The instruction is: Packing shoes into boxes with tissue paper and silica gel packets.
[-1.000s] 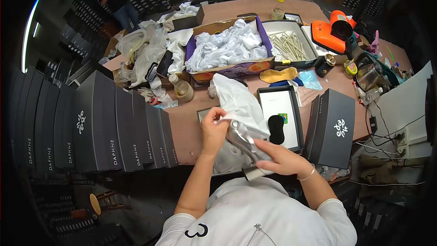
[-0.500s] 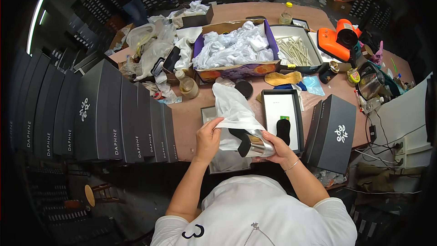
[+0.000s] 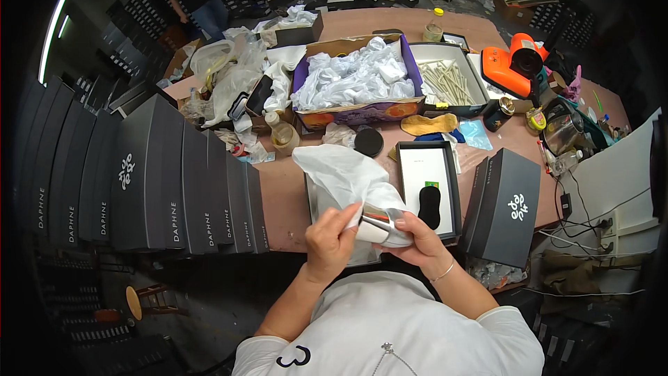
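Observation:
Close in front of my body I hold a shiny silver shoe (image 3: 376,224), partly wrapped in thin white tissue paper (image 3: 348,170). My left hand (image 3: 330,245) is closed on the tissue at the shoe's near left side. My right hand (image 3: 422,239) grips the shoe and its wrapping from the right, thumb on top. Much of the shoe is hidden by paper and fingers. Beneath lies an open shoebox (image 3: 311,198), mostly covered. Right of my hands stands another open black box (image 3: 454,195) with a white lining and a black oval pad (image 3: 430,207) inside.
Dark shoeboxes (image 3: 149,174) stand in a row at left; more (image 3: 511,209) stand at right. Behind are a purple carton (image 3: 358,114) of crumpled white paper, a tray of pale sticks (image 3: 449,80), a bottle (image 3: 282,134), a round black lid (image 3: 369,142) and an orange device (image 3: 511,66).
My left hand has moved right and nearer, folding tissue over the shoe. The black heel and sole seen before are covered now. A person in the background has lowered an arm.

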`<state>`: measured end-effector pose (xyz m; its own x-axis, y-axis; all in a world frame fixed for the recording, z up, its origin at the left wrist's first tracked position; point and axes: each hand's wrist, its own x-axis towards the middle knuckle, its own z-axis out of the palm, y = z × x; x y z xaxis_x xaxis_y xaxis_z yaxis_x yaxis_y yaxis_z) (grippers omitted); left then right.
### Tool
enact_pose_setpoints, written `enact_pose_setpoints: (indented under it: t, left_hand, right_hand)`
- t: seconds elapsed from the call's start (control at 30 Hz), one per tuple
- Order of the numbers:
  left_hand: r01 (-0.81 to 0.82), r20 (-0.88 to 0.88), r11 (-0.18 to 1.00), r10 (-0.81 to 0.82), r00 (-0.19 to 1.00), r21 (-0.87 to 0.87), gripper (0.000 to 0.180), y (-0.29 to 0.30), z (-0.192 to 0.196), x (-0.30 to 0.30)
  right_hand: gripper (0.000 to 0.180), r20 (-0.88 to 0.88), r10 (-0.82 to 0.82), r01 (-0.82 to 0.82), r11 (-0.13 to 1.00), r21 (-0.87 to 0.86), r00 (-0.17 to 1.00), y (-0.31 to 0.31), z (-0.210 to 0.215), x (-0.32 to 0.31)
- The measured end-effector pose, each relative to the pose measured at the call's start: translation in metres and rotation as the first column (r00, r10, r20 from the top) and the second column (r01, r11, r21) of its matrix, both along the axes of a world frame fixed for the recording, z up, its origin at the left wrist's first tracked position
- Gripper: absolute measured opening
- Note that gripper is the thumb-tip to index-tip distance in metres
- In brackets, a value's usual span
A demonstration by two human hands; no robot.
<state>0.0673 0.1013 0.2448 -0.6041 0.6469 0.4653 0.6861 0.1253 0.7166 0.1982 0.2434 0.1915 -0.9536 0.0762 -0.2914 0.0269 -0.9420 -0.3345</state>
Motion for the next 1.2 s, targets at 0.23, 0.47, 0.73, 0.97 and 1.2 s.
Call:
enact_pose_setpoints:
  t: [0.23, 0.47, 0.73, 0.97, 1.2]
  left_hand:
    - [0.091, -0.132, 0.995, -0.083, 0.988, 0.051, 0.043, 0.002, 0.014, -0.009]
    - [0.337, -0.152, 0.941, -0.328, 0.932, 0.039, 0.045, -0.008, -0.037, 0.031]
    - [0.286, 0.176, 0.958, -0.287, 0.942, 0.032, 0.039, -0.012, -0.035, 0.057]
    - [0.436, 0.023, 0.9, -0.435, 0.9, -0.023, 0.037, -0.02, -0.038, 0.059]
    - [-0.07, 0.693, 0.998, 0.048, 0.72, 0.004, 0.065, -0.077, -0.06, 0.023]
  right_hand:
    - [0.05, -0.015, -0.198, 0.198, 0.978, 0.058, 0.98, -0.025, -0.005, -0.022]
    - [0.049, -0.108, -0.169, 0.171, 0.985, 0.014, 0.98, -0.014, -0.059, -0.042]
    - [0.049, -0.179, -0.022, 0.151, 0.647, 0.747, 0.984, -0.006, -0.131, -0.051]
    - [0.046, -0.075, -0.149, 0.046, -0.192, 0.98, 0.986, -0.022, -0.054, -0.061]
    - [0.046, -0.124, -0.071, 0.137, 0.243, 0.96, 0.99, -0.039, -0.07, -0.079]
